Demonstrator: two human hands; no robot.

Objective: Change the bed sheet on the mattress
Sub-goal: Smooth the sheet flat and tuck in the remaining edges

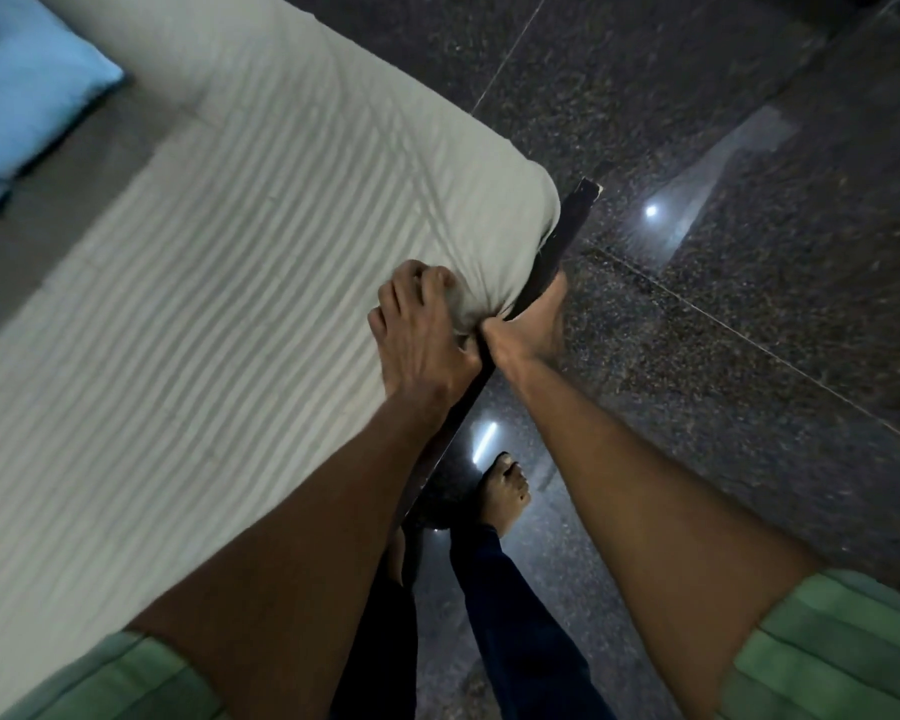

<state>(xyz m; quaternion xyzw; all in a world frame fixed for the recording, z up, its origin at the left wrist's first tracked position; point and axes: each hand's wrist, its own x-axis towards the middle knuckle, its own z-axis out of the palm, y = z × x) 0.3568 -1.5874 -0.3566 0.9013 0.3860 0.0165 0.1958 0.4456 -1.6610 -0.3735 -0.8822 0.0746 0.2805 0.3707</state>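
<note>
Left hand [422, 324] grip – bunched sheet [261, 210] corner

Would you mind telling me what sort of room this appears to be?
Most likely a bedroom: a mattress on a dark bed frame, a blue pillow, polished stone floor.

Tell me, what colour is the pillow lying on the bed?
Light blue. The pillow shows at the upper left of the head view.

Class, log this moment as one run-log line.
left hand grips sheet corner | right hand tucks it by bed frame | pillow on bed
</note>
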